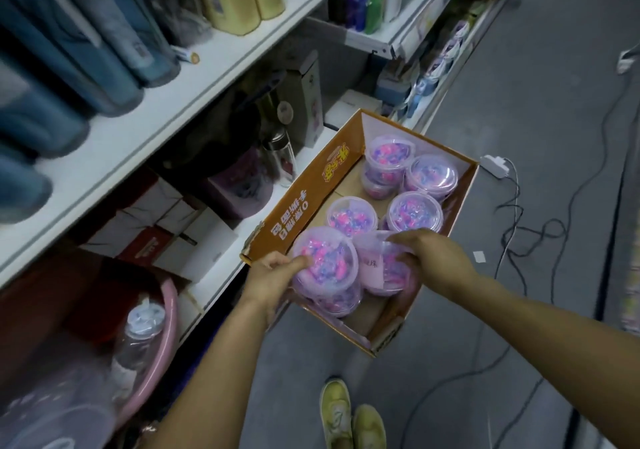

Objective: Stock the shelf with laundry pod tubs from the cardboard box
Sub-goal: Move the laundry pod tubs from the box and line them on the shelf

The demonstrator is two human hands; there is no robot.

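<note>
The cardboard box (353, 185) sits on the grey floor with its long orange side against the lowest shelf (221, 241) edge, and it holds several clear tubs of pink and blue laundry pods. At the near end of the box, the left hand (273, 275) grips the near-left tub (325, 261) by its rim, thumb curled over the lid edge and fingers tucked below; how far those lower fingers wrap is hidden. Just beside it, still inside the box, the right hand (429, 254) curls its fingers over the top of the near-right tub (384, 261), which lies tilted with a pale label showing; the fingertips press on its lid and the thumb closes in from below. Beyond these, toward the far end of the box, four more tubs (415, 211) stand upright in two rows. Outside the box, to its right, a white power strip (495, 166) and looping cables (519, 220) lie on the floor. Nearer than the box, two yellow shoes (349, 414) point toward it.
</note>
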